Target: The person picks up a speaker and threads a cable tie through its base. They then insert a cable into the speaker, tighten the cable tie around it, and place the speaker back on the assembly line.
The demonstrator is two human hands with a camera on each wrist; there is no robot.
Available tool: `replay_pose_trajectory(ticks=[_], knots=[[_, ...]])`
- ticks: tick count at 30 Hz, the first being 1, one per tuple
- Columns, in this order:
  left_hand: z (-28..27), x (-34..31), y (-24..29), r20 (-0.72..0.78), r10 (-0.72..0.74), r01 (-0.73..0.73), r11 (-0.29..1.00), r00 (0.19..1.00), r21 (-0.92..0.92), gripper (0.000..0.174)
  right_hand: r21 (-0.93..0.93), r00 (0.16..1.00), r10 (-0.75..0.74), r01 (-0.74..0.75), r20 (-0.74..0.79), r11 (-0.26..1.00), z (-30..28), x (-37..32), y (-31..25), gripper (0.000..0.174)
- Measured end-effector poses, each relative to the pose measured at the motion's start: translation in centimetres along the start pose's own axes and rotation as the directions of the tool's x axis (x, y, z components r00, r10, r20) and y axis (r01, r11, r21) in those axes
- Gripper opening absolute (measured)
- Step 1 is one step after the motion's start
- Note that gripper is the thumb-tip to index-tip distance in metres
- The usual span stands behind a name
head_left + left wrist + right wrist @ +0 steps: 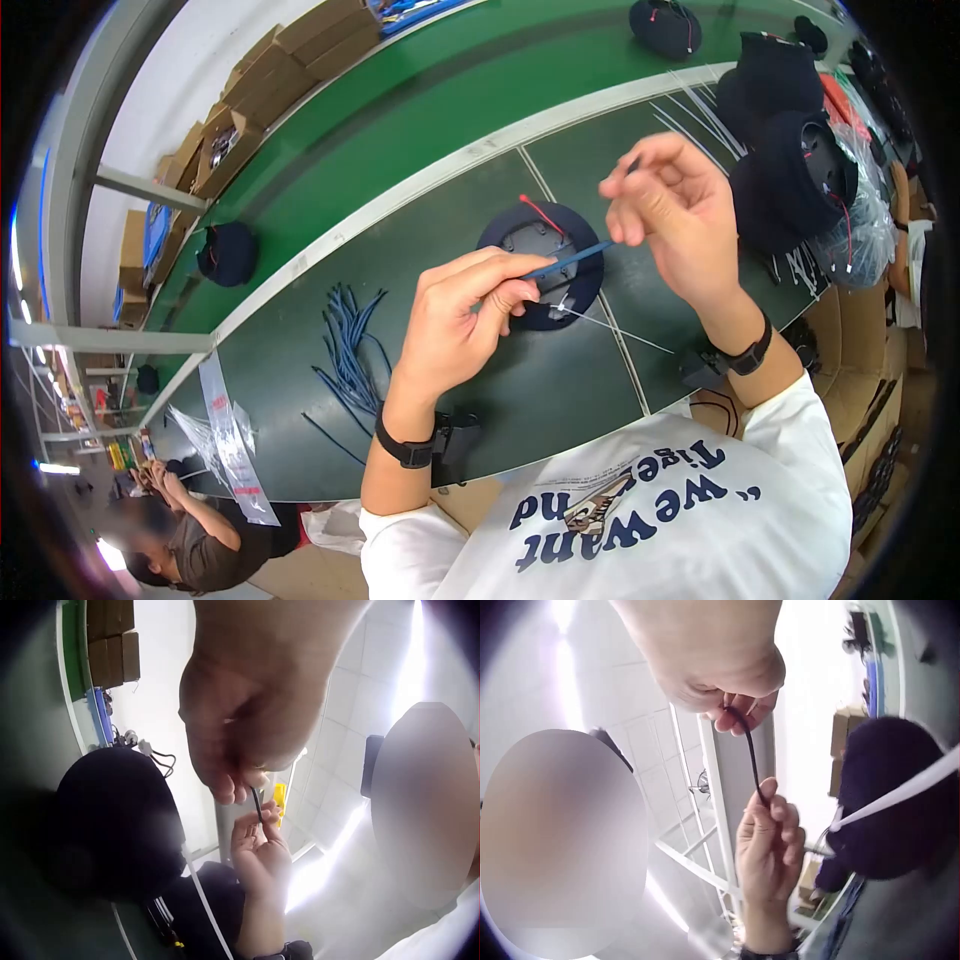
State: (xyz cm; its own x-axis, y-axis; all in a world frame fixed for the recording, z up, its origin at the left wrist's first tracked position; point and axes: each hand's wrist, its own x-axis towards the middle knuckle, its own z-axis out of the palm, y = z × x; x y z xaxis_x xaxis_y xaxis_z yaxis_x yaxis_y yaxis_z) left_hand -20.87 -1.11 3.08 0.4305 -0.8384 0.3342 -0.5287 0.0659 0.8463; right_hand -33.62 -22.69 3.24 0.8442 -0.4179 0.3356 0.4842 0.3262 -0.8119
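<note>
A dark blue cord (pixel 590 254) (pixel 751 750) stretches between the two hands. My left hand (pixel 455 315) (pixel 251 712) (pixel 769 847) pinches one end between thumb and fingers. The other end is in the fingers of my right hand (pixel 680 215) (pixel 262 859) (pixel 712 660), raised to the right, with a dark tip showing at its thumb. Beneath the hands, a round navy cap-like piece (pixel 590 285) lies on the green table (pixel 480 405), its grey inside facing up, with a red wire (pixel 540 212) and a thin white strip (pixel 625 334) at it. My left hand partly covers it.
Several loose blue cords (pixel 350 345) lie left of the hands. Dark caps (pixel 780 180) and white strips (pixel 700 115) are at the right. A clear plastic bag (pixel 232 440) lies at the table's left end, near another person (pixel 215 545). Cardboard boxes (pixel 290 55) stand behind.
</note>
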Motion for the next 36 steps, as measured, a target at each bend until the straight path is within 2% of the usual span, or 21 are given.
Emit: replay_pose_trajectory(ticks=[2, 3, 5, 6, 7, 8, 10, 11, 12, 13, 15, 19, 20, 23, 26, 27, 29, 32, 33, 35, 36], knots=[[-0.1, 1.2, -0.3, -0.03, 0.183, -0.172, 0.96, 0.983, 0.221, 0.029, -0.222, 0.998, 0.062, -0.06, 0.004, 0.973, 0.3, -0.6, 0.2, 0.014], [-0.1, 1.4, -0.3, -0.002, 0.19, -0.182, 0.94, 0.982, 0.29, 0.033, -0.304, 0.993, 0.114, -0.108, 0.003, 0.947, 0.9, -0.9, 0.4, 0.014], [-0.3, 1.5, -0.2, 0.057, 0.202, -0.207, 0.883, 0.978, 0.421, 0.043, -0.248, 0.984, 0.171, -0.153, 0.055, 0.957, 1.1, -1.3, 2.4, 0.014], [-0.2, 1.6, 0.0, 0.085, 0.237, -0.249, 0.842, 0.968, 0.479, 0.051, -0.304, 0.986, 0.136, -0.102, 0.095, 0.947, 0.9, -1.4, 3.1, 0.013], [0.1, 1.7, 0.3, 0.097, 0.238, -0.253, 0.814, 0.966, 0.523, 0.05, -0.358, 0.985, 0.107, -0.051, 0.137, 0.932, 0.8, -1.5, 3.5, 0.012], [0.5, 1.8, 0.6, 0.107, 0.236, -0.254, 0.784, 0.966, 0.566, 0.049, -0.28, 0.984, 0.132, -0.094, 0.12, 0.955, 1.2, -1.7, 3.9, 0.011], [1.0, 1.9, 0.9, 0.141, 0.219, -0.257, 0.715, 0.966, 0.65, 0.05, -0.318, 0.987, 0.141, -0.111, 0.074, 0.942, 1.4, -1.8, 4.1, 0.011], [1.1, 2.0, 0.8, 0.145, 0.201, -0.246, 0.719, 0.969, 0.65, 0.053, -0.335, 0.988, 0.146, -0.119, 0.055, 0.935, 1.5, -1.8, 4.1, 0.011], [1.2, 2.0, 0.8, 0.149, 0.184, -0.237, 0.721, 0.971, 0.652, 0.056, -0.487, 0.989, 0.129, -0.08, 0.07, 0.87, 1.4, -1.7, 3.9, 0.008], [1.2, 2.1, 0.8, 0.155, 0.17, -0.23, 0.722, 0.973, 0.653, 0.06, -0.539, 0.99, 0.114, -0.052, 0.083, 0.841, 1.4, -1.6, 3.6, 0.008], [1.1, 2.0, 0.8, 0.103, 0.19, -0.213, 0.773, 0.976, 0.598, 0.059, -0.637, 0.99, 0.084, 0.007, 0.113, 0.771, 1.5, -1.5, 3.2, 0.008], [0.1, 2.1, 0.1, -0.025, 0.214, -0.19, 0.911, 0.976, 0.367, 0.049, -0.527, 0.989, 0.123, -0.06, 0.086, 0.847, 1.0, -1.7, 3.7, 0.01], [-0.1, 2.0, 0.4, -0.046, 0.133, -0.113, 0.947, 0.99, 0.299, 0.041, -0.507, 0.981, 0.165, -0.09, 0.104, 0.857, 0.9, -1.7, 3.4, 0.012], [0.2, 2.1, 0.3, -0.061, 0.226, -0.193, 0.923, 0.972, 0.332, 0.039, -0.401, 0.967, 0.23, -0.169, 0.109, 0.9, 1.0, -1.7, 3.2, 0.012], [0.0, 2.1, 0.2, 0.033, 0.381, -0.346, 0.794, 0.924, 0.499, 0.037, -0.287, 0.967, 0.236, -0.201, 0.095, 0.937, 0.9, -1.8, 3.6, 0.01], [0.1, 1.9, 0.3, 0.051, 0.383, -0.35, 0.772, 0.923, 0.53, 0.037, -0.252, 0.968, 0.233, -0.204, 0.09, 0.946, 0.9, -1.8, 3.7, 0.01], [0.3, 1.7, 0.5, 0.088, 0.386, -0.361, 0.724, 0.918, 0.588, 0.038, -0.266, 0.973, 0.22, -0.196, 0.065, 0.944, 1.2, -1.9, 3.8, 0.011], [0.3, 1.7, -0.1, 0.095, 0.46, -0.427, 0.703, 0.883, 0.569, 0.036, -0.326, 0.979, 0.197, -0.17, 0.053, 0.93, 1.2, -2.0, 3.6, 0.012], [0.0, 1.9, 0.0, 0.061, 0.408, -0.376, 0.76, 0.911, 0.53, 0.039, -0.348, 0.98, 0.19, -0.159, 0.055, 0.924, 1.2, -1.9, 3.6, 0.013], [-1.9, 2.6, 0.3, 0.009, 0.288, -0.261, 0.855, 0.958, 0.448, 0.045, -0.309, 0.963, 0.269, -0.255, 0.003, 0.916, 0.9, -1.8, 3.0, 0.014], [-3.4, 2.7, -0.4, 0.017, 0.154, -0.15, 0.922, 0.988, 0.357, 0.053, -0.285, 0.951, 0.307, -0.301, -0.023, 0.91, 0.7, -1.7, 2.5, 0.015]])
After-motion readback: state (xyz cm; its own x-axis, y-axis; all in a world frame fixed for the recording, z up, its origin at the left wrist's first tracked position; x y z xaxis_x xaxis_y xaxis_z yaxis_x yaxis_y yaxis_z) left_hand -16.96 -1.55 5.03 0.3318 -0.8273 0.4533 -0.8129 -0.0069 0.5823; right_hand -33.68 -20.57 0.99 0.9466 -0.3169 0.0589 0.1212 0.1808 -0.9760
